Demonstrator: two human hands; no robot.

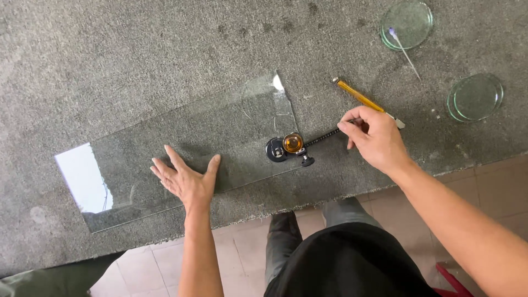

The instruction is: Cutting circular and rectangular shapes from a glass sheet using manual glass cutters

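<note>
Left hand (187,180) spread wide, palm flat on clear rectangular glass sheet (181,159) lying on rough grey carpeted bench (110,66). At sheet's right end, circle cutter (291,146): black suction base, amber knob, thin rod. Right hand (374,137) pinches rod's outer end, yellow-handled glass cutter (360,98) beneath the fingers. Beyond sheet's right end, two round glass discs (407,23).

Grey carpeted bench (110,49): glass sheet (181,143), two glass discs (407,23) (round)
</note>
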